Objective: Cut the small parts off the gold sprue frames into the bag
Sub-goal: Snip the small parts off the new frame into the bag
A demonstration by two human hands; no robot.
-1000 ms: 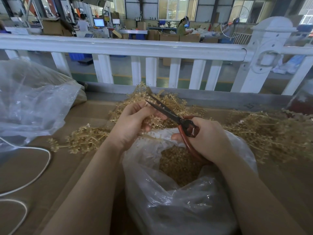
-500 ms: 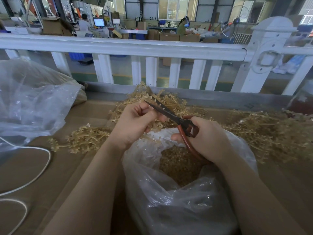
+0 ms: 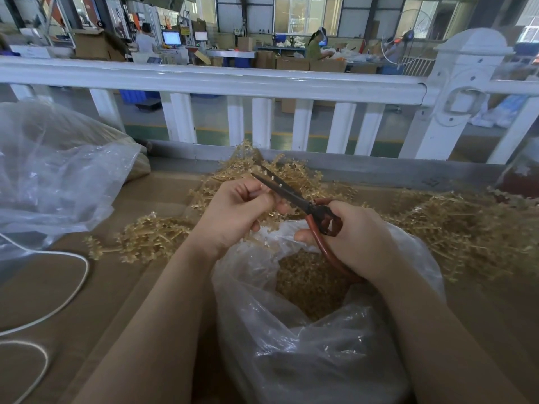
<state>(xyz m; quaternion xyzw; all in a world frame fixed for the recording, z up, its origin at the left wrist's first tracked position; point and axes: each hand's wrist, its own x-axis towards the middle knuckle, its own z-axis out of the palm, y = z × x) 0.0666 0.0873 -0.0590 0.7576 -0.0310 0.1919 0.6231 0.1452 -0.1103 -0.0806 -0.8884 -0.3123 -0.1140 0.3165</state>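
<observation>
Sprue frame (image 3: 264,217) pinched in left hand (image 3: 233,212) fingers; right hand (image 3: 354,237) grips scissors (image 3: 291,195).

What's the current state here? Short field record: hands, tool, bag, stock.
left hand: left hand grips a gold sprue frame above the bag
right hand: right hand holds red-handled scissors
blades: nearly closed, pointing up-left past the left fingers
bag: clear plastic bag, mouth open, cut gold parts inside
stock: sprue piles on the cardboard surface
</observation>
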